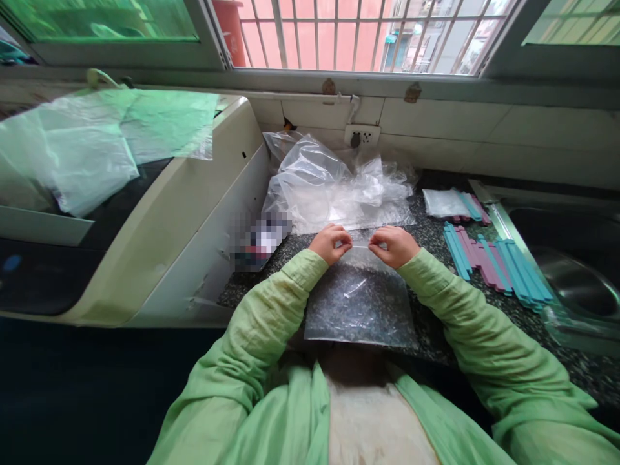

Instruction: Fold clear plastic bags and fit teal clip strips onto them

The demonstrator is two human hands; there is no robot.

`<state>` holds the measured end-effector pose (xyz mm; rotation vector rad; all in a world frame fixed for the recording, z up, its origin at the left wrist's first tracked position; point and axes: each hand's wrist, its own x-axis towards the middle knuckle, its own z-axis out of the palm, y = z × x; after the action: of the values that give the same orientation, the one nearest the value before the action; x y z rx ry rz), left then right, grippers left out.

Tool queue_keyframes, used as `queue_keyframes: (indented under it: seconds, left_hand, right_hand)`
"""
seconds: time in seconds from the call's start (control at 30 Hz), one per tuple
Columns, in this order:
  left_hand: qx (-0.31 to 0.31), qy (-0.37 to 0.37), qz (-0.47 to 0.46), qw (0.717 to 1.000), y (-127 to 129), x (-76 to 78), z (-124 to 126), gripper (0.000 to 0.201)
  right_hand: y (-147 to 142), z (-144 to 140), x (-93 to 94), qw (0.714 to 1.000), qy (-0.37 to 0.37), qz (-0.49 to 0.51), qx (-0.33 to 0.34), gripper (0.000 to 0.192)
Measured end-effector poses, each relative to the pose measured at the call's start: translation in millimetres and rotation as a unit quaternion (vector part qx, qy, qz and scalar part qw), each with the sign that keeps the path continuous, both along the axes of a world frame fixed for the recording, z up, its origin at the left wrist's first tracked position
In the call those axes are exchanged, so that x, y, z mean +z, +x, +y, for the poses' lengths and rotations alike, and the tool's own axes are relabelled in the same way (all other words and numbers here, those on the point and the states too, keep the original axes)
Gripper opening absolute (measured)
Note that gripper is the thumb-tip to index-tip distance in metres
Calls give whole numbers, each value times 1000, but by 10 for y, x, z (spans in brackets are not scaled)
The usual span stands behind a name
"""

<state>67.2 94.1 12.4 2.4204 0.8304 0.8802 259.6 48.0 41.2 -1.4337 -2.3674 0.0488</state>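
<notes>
A clear plastic bag [361,307] lies over the dark speckled counter in front of me, its near edge toward my body. At its far edge, my left hand [331,243] pinches the left side of the plastic. My right hand [394,246] pinches the same edge a short way to the right, thumb against fingers. Between the two hands the edge runs roughly straight. Just beyond them a heap of clear plastic bags [329,187] is piled against the wall.
Blue and pink plastic strips [494,261] lie at the right, beside a small clear packet [443,203] and a metal sink [576,278]. A large beige machine [213,174] with plastic sheets [97,142] on top stands left. A wall socket [362,135] is behind the heap.
</notes>
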Motion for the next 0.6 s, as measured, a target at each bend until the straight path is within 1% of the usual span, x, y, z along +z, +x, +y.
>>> queue_keyframes:
  seconds: [0.13, 0.4, 0.6]
  left_hand:
    - [5, -4, 17, 1000, 6, 5, -7, 7]
    - [8, -10, 30, 999, 2, 16, -10, 8]
    - [12, -15, 35, 999, 2, 27, -15, 8]
  right_hand:
    - [-3, 2, -5, 1000, -19, -5, -9, 15]
    - [3, 17, -35, 1000, -19, 7, -12, 14]
    - [5, 30, -24, 999, -30, 17, -4, 14]
